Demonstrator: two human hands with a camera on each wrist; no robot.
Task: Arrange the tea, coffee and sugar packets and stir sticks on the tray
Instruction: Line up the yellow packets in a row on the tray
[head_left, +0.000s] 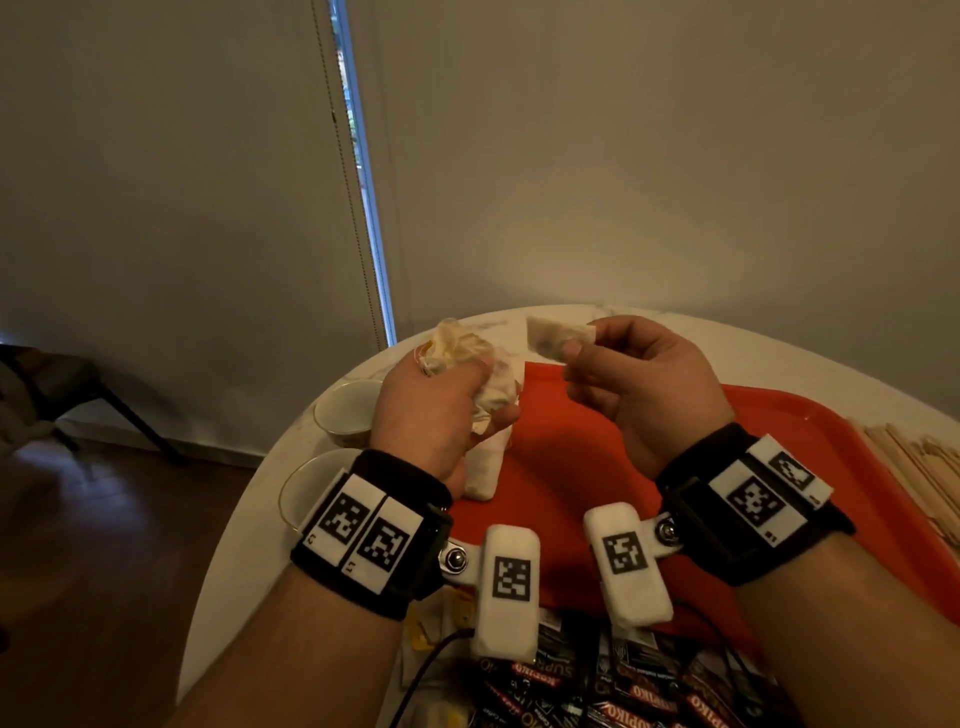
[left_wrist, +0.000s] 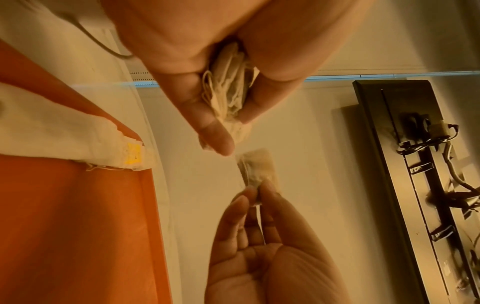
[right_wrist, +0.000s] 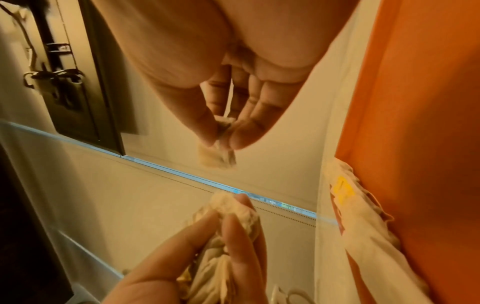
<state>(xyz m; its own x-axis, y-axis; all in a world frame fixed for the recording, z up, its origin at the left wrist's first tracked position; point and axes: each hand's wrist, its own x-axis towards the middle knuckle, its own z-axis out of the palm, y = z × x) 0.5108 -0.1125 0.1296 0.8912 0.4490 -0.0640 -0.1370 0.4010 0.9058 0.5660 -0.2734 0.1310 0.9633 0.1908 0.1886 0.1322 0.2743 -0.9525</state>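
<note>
My left hand (head_left: 457, 395) grips a crumpled bunch of white tea bags (head_left: 467, 351) above the left end of the red tray (head_left: 571, 457). In the left wrist view the bunch of tea bags (left_wrist: 228, 96) sits between thumb and fingers. My right hand (head_left: 623, 374) pinches a single tea bag (head_left: 558, 335) by one end, held up over the tray's far edge; the right wrist view shows this tea bag (right_wrist: 218, 158) hanging from the fingertips. A row of tea bags (head_left: 483, 467) lies on the tray's left side, below my left hand.
Two white bowls (head_left: 348, 415) stand on the round white table (head_left: 249, 545) left of the tray. Wooden stir sticks (head_left: 914, 478) lie at the tray's right. Dark coffee packets (head_left: 597, 686) are heaped at the near edge. A wall and window blind rise behind.
</note>
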